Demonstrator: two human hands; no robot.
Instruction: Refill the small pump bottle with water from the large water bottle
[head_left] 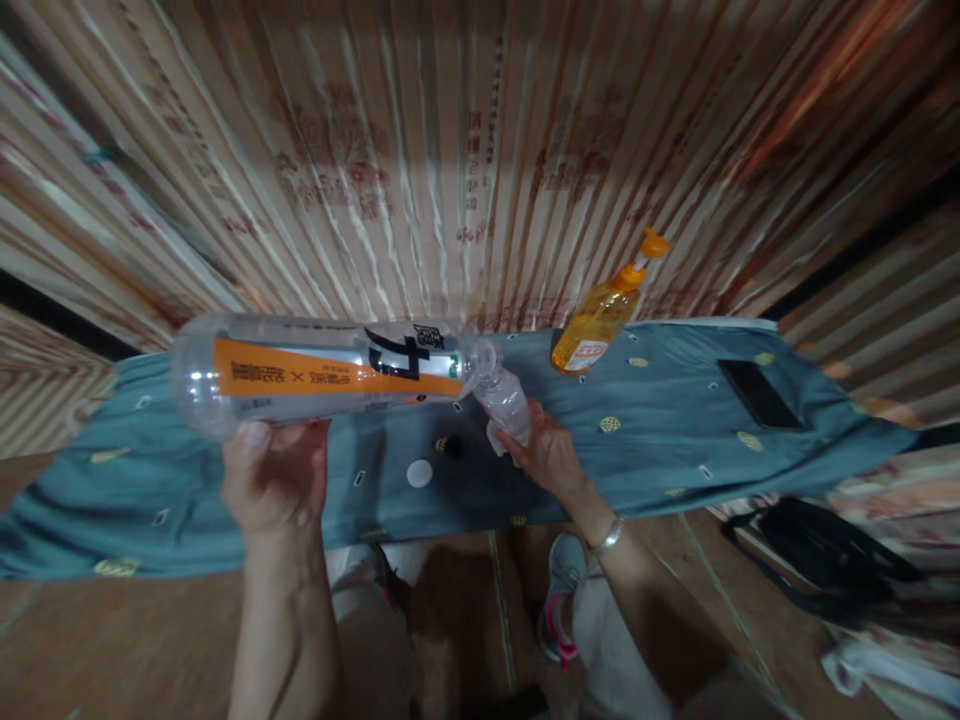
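Note:
My left hand (276,472) is closed around the base half of a large clear plastic bottle (337,368) with an orange and grey label, held on its side above the table. The bottle's mouth points right and meets the top of a small clear bottle (505,402). My right hand (547,450) grips that small bottle, which leans up to the left. Whether liquid passes between the two mouths I cannot make out. Below them on the cloth lie a white cap (419,473) and a small dark cap (450,444).
A teal patterned cloth (652,450) covers the narrow table. An orange pump bottle (596,325) of yellow liquid stands at the back. To the right lies a black phone-like slab (759,394). A striped printed sheet (450,180) hangs behind, and a black bag (825,550) sits at lower right.

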